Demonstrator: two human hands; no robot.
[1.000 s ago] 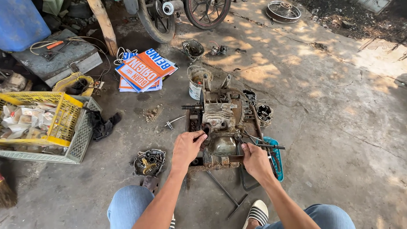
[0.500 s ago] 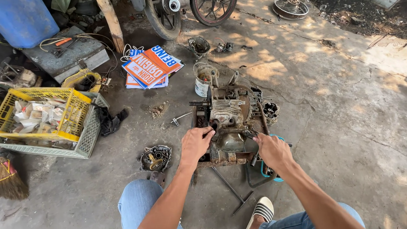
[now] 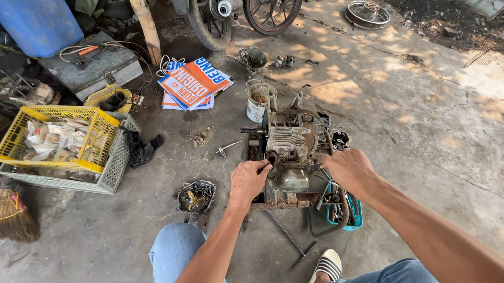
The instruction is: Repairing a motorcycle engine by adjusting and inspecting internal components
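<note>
Shifted slightly inward, left hand (image 3: 248, 180) pinches the engine (image 3: 289, 149) edge; right hand (image 3: 348, 169) curls loosely beside it.

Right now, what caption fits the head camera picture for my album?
Two hands, left hand and right hand, grip a dirty engine on the concrete floor near a yellow crate.

Open-air moto repair w/shop: stripped engine (image 3: 290, 143) on concrete, motorbike wheels (image 3: 271, 9), parts crates (image 3: 54, 135).

A single head-worn camera looks steeply down and forward from above a crouching person, close over the engine (image 3: 291, 151) on the concrete floor (image 3: 434, 127), with the motorbike wheels (image 3: 269, 9) at the top edge.
</note>
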